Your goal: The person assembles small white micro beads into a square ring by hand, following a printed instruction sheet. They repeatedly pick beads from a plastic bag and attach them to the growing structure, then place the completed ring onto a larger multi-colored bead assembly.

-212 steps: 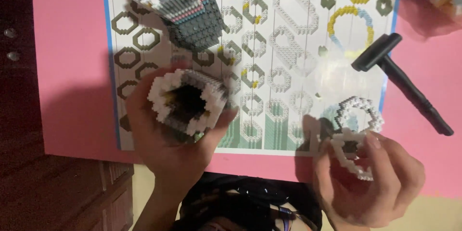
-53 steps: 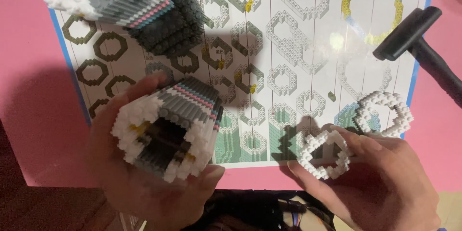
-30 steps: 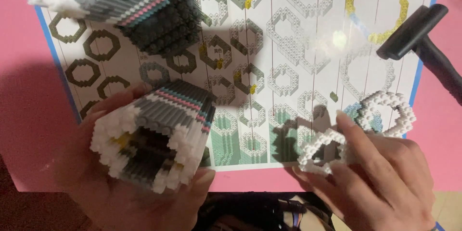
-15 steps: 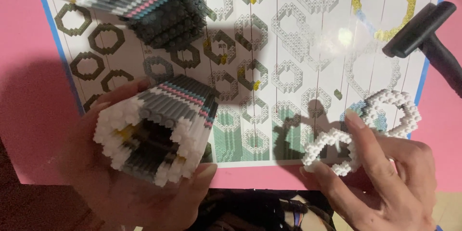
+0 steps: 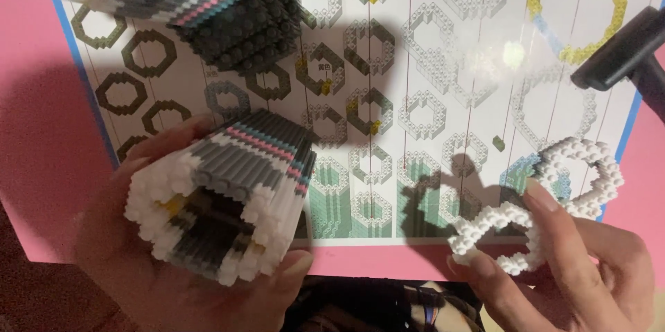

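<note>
The left hand (image 5: pixel 173 256) cups one hollow tube of small building bricks (image 5: pixel 222 204), its open end turned toward the camera. The fingers wrap the tube from below and behind, and the thumb presses against its lower right edge, so the hand is clamped around it. The tube's rim is white, with grey, dark grey, pink and teal bands running along its side, and a few yellow bricks show inside the opening. It is held just above the near edge of the instruction sheet (image 5: pixel 443 55).

The right hand (image 5: pixel 568 270) holds one white brick ring (image 5: pixel 495 238) at the sheet's lower right corner. A finger lies across the top of the ring and the thumb comes up from beneath, pinching it between them. A second white brick ring (image 5: pixel 578 176) lies flat on the sheet just beyond the first, touching or nearly touching it; which one cannot be told.

A second, larger brick tube (image 5: pixel 208 0) sits at the top left, resting on the sheet, with the same grey, pink, teal and dark bands and a white end. That makes two tubes and two loose white rings in view.

The one printed sheet shows rows of octagon ring diagrams in olive, grey, white and green, plus one large yellow and blue circle at the top right. One black hammer-like tool (image 5: pixel 623 55) lies at the right edge, partly on the sheet. Everything rests on a pink surface (image 5: pixel 41 138).
</note>
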